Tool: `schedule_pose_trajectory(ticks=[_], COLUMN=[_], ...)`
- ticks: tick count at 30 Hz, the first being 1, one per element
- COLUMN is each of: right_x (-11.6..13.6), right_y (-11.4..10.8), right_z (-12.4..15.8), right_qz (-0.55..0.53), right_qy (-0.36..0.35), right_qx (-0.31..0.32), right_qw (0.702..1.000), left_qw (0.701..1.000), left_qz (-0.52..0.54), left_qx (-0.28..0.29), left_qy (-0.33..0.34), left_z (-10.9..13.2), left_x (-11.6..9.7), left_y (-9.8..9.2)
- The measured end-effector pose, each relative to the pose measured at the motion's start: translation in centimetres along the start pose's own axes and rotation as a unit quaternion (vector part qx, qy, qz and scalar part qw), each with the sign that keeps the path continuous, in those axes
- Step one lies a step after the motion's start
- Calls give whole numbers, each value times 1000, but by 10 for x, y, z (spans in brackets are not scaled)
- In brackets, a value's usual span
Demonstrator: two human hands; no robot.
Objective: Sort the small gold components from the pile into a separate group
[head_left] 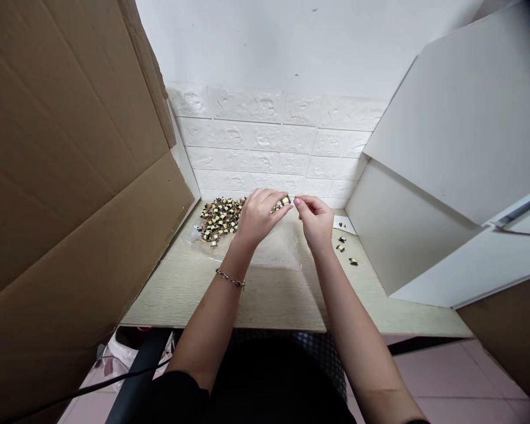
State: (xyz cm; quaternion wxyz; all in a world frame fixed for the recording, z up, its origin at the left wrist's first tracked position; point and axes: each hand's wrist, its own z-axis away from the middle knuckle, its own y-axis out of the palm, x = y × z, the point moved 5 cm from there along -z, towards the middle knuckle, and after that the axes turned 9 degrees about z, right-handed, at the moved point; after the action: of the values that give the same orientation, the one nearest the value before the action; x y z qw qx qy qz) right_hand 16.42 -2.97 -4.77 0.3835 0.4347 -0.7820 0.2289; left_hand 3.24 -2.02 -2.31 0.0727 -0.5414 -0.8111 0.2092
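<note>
1. The left hand (257, 215) grips at least one yellow-black component (285, 201) above the desk (274, 300), near the pile (221, 218).
2. The right hand (317, 222) has thumb and finger together, contents unclear.
3. A loosened pinch could drop the component.

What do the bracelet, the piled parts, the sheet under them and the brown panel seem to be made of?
Bracelet: probably metal, from its shiny, silvery links.
Piled parts: possibly black plastic with yellow tape, by colour alone; too small to be sure.
Sheet: likely thin plastic, translucent with glinting edges.
Brown panel: apparently matt cardboard, judging by its creases and ragged edge.
</note>
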Motion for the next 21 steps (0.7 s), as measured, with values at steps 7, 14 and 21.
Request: schedule_pose_trajectory(ticks=[7,14,21], right_x=[2,4,5], right_y=[0,-1,-2], right_z=[0,2,4], right_qz=[21,82,109], right_qy=[-8,-81,-99], right_qx=[4,-9,-32], right_qw=[1000,993,989], left_qw=[1000,999,999], left_qz=[-9,-29,15], left_qx=[-11,-15,-5], left_qy=[4,-5,-28], left_z=[1,0,-1], left_x=[-1,-2,-3], left_y=[1,2,2])
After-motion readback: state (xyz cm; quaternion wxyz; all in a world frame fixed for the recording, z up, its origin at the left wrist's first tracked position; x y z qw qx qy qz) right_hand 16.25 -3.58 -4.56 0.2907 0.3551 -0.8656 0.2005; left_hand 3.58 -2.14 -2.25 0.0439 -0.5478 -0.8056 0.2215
